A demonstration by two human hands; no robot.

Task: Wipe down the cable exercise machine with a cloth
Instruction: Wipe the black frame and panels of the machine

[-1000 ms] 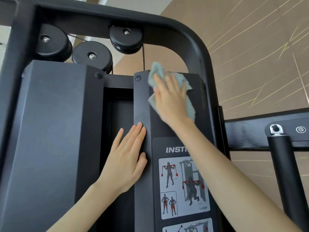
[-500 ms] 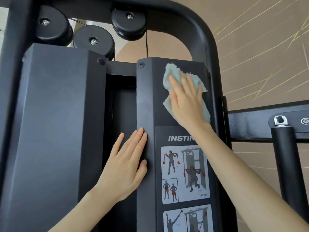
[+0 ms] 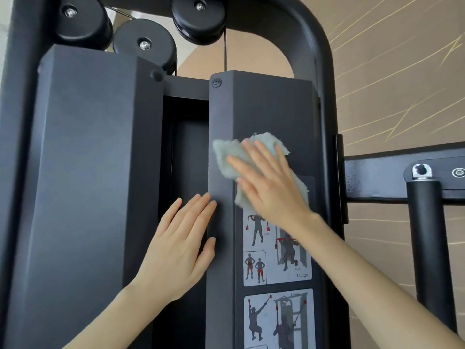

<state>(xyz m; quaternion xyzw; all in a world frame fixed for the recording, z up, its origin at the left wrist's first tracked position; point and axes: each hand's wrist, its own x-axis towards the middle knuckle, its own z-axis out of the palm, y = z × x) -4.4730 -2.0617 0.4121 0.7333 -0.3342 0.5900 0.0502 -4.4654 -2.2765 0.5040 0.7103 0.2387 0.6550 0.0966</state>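
The black cable machine fills the view, and its right shroud panel [image 3: 271,107] carries an instruction sticker [image 3: 276,263] with exercise figures. My right hand [image 3: 271,187] presses a pale grey-green cloth [image 3: 229,157] flat against that panel, fingers straight and pointing up-left, just above the sticker. Part of the cloth is hidden under the palm. My left hand [image 3: 181,248] rests flat on the panel's left edge, fingers straight, next to the dark gap between the two shrouds.
A second black shroud [image 3: 85,172] stands at the left. Three black pulleys [image 3: 198,16] with a thin cable [image 3: 225,54] sit at the top under the curved frame [image 3: 314,46]. At the right are a crossbar [image 3: 377,177] and a padded bar [image 3: 427,235].
My right hand has slid the cloth down the right panel from near its top to just above the sticker, and a little leftward. My left hand has stayed on the panel's edge.
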